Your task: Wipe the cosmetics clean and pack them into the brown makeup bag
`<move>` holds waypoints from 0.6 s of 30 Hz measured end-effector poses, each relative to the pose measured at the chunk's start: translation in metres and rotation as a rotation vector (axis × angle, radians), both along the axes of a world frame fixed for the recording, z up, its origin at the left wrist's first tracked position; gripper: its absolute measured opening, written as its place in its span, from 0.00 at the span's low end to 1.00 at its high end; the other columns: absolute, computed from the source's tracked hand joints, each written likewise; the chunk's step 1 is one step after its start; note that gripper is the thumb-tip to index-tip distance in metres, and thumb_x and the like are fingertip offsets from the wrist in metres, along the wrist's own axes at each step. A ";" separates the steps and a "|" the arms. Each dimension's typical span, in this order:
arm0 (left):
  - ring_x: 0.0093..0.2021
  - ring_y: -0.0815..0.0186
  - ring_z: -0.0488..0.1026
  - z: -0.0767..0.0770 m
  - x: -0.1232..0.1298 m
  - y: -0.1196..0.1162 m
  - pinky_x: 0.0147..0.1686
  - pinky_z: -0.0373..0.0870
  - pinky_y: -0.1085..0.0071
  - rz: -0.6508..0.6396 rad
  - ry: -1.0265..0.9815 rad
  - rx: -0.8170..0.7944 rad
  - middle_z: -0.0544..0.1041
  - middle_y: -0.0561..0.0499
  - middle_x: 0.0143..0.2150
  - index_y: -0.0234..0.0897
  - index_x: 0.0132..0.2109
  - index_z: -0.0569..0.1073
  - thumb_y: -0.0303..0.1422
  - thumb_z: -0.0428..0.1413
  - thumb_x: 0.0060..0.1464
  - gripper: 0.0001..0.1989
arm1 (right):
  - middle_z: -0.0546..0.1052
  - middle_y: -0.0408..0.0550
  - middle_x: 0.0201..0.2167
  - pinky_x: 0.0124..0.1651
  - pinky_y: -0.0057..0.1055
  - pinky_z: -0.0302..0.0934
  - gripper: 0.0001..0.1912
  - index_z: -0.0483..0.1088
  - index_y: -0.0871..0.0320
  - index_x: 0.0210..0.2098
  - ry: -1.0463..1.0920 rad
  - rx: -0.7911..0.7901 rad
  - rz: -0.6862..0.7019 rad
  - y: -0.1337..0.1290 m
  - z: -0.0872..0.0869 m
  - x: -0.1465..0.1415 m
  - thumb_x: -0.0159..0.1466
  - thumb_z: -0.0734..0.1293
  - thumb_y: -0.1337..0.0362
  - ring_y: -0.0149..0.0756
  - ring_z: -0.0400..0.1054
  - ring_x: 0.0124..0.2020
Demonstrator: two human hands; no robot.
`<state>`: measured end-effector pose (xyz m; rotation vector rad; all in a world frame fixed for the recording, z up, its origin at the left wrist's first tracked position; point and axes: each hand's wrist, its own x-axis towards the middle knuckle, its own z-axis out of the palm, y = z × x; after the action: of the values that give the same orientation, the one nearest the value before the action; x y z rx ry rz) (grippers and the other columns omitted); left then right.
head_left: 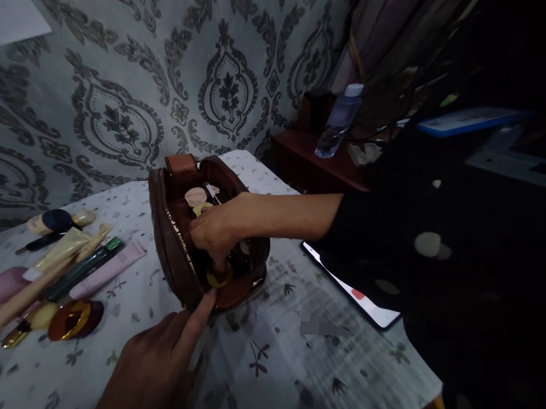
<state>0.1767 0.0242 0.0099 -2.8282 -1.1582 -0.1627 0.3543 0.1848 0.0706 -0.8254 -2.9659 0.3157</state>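
A brown zip-up toiletry bag (172,266) lies open on the cloth, its contents partly showing. Reaching down into it is my right hand (221,229), with the fingers bent and mostly hidden; one fingertip is at a yellow round item (219,275). Whether that item is gripped cannot be seen. My left hand (160,350) is at the bag's near end, one digit stretched onto the rim and the other fingers curled against its side. Inside the bag are a pale pink round item (195,196) and other small things hard to make out.
Several cosmetic tubes, such as a pink tube (109,270) and a green tube (85,268), lie at left near an amber-and-gold round container (75,320). A lit phone (372,303) sits under my right sleeve. Behind, a water bottle (339,120) stands on a dark red surface (292,154).
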 end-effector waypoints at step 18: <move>0.31 0.64 0.80 0.002 -0.001 0.003 0.25 0.75 0.77 0.003 0.021 -0.039 0.83 0.48 0.42 0.39 0.73 0.30 0.19 0.46 0.41 0.54 | 0.64 0.33 0.15 0.31 0.27 0.58 0.17 0.65 0.59 0.16 0.059 -0.092 0.221 -0.007 0.027 0.019 0.42 0.79 0.72 0.30 0.69 0.26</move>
<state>0.1760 0.0277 0.0122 -2.8545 -1.1740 -0.1105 0.3731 0.1778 0.0973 -0.4852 -3.0087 0.4803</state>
